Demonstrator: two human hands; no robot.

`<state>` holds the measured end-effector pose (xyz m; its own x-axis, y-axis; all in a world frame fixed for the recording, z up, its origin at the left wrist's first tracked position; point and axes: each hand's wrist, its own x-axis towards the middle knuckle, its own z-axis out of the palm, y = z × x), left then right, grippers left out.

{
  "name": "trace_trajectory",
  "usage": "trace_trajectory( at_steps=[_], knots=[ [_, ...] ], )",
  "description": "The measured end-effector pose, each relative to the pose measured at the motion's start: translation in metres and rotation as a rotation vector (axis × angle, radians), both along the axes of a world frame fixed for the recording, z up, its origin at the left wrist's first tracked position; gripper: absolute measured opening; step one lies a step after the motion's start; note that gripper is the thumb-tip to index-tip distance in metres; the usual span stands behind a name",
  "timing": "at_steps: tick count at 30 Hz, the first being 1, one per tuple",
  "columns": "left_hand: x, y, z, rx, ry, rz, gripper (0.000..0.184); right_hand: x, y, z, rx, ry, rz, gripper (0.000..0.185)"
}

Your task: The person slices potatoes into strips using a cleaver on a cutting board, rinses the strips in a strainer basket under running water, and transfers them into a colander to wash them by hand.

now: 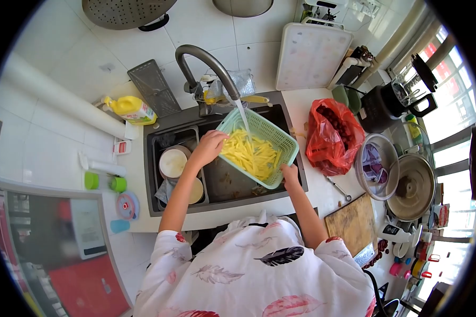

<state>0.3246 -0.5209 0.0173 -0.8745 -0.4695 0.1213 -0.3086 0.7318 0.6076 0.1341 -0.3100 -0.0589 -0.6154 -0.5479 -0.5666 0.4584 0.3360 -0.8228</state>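
A pale green plastic colander basket (286,141) is held tilted over the sink, with pale yellow cut strips (251,156) inside, their kind not certain. Water runs from the curved faucet (211,55) into it. My left hand (210,148) is closed over the basket's left rim, fingertips close to the strips. At the lower right corner, my right hand (289,174) grips the rim, its thumb on the upper edge and the other fingers mostly hidden. Below the basket lies the dark sink (227,182), with small scraps on its bottom.
Bowls (173,162) stand in the left sink compartment. To the right are a red plastic bag (322,145) of dark red round items, a peeler-like tool (339,189), a bowl with purple pieces (375,164), a cutting board (351,224) and a blender (381,108). A yellow bottle (132,109) stands left.
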Motion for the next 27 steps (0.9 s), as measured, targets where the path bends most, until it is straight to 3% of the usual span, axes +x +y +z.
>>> trace_trajectory(
  at_steps=[2,4,6,8,10,13,16,17,19,20,22,24,26,27],
  knots=[
    [0.009,0.004,0.010,-0.067,0.051,-0.011,0.025,0.019,-0.012,-0.028,0.006,0.032,-0.165,0.025],
    [0.015,0.005,0.010,-0.139,0.110,0.227,0.028,0.018,-0.011,-0.013,0.000,0.022,-0.067,0.023],
    [0.022,0.001,-0.001,-0.153,0.091,0.272,0.034,0.000,-0.007,-0.011,0.121,-0.011,0.125,0.023],
    [0.027,0.000,-0.007,-0.138,0.105,0.386,0.038,-0.010,-0.003,-0.016,-0.062,-0.023,-0.035,0.024],
    [0.034,-0.004,-0.019,-0.144,0.098,0.457,0.043,-0.010,-0.009,-0.038,-0.049,0.119,-0.127,0.024],
    [0.040,-0.013,-0.048,0.066,0.053,0.600,0.048,0.006,-0.016,-0.038,0.128,0.448,0.112,0.026],
    [0.046,-0.014,-0.048,0.115,-0.081,0.621,0.054,-0.008,-0.003,-0.019,0.014,0.289,0.204,0.021],
    [0.050,-0.013,-0.049,0.242,-0.140,0.599,0.052,-0.012,0.001,-0.009,-0.005,0.118,0.182,0.021],
    [0.054,-0.012,-0.049,0.494,-0.251,0.552,0.049,-0.014,-0.003,-0.015,-0.038,0.166,0.151,0.021],
    [0.057,-0.007,-0.051,0.494,-0.246,0.555,0.049,-0.014,-0.006,-0.020,-0.068,0.209,0.113,0.020],
    [0.061,0.009,-0.048,0.432,0.094,0.552,0.041,0.002,-0.024,-0.034,-0.112,0.378,0.088,0.024],
    [0.060,0.003,-0.034,0.524,-0.022,0.649,0.039,0.001,-0.033,-0.032,-0.102,0.372,0.171,0.024],
    [0.051,0.010,-0.030,0.843,0.212,0.579,0.032,-0.018,-0.029,-0.013,-0.107,0.299,0.138,0.025],
    [0.046,0.008,-0.058,0.660,0.238,0.521,0.033,-0.026,-0.024,0.001,-0.103,0.331,0.118,0.025]
  ],
)
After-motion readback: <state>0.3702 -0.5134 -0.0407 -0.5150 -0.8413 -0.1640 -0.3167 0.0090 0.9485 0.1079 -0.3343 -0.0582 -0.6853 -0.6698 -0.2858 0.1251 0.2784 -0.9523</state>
